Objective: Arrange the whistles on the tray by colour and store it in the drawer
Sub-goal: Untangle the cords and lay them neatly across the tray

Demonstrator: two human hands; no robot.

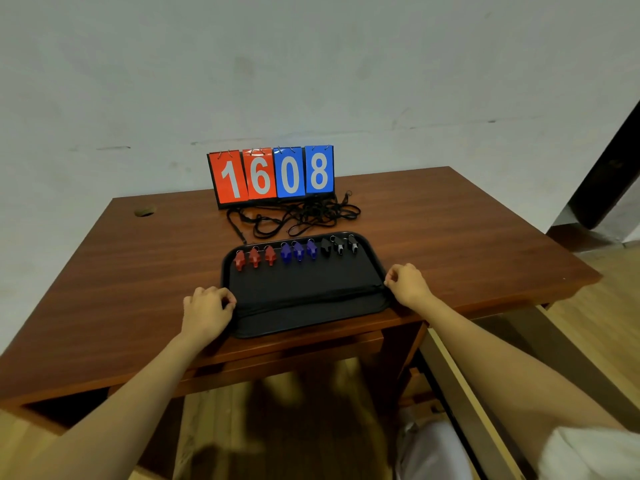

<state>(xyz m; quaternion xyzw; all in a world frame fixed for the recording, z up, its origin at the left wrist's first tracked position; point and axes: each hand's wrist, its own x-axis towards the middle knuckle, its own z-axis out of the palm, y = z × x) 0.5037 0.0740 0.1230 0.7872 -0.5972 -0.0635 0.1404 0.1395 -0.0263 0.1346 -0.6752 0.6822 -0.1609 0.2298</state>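
Sorting done: red whistles (254,258), blue whistles (298,251), black whistles (339,247) rowed along far edge of tray (304,292), frame centre, on desk (138,271). Left hand (207,306) and right hand (408,284) pinch its side rims. Stowing remains.

Flip scoreboard (273,174), upright at the far edge of the wooden table (138,271), close to the wall. Four cards hung side by side on wire rings, each with one large white digit.

- First red card (228,178), far left: "1".
- Second red card (260,174), just beside it: "6".
- First blue card (290,173), next along: "0".
- Second blue card (319,170), far right: "8".

Read across as 1608: 16 on the red pair, 08 on the blue pair. All digits bold, upright and fully legible.
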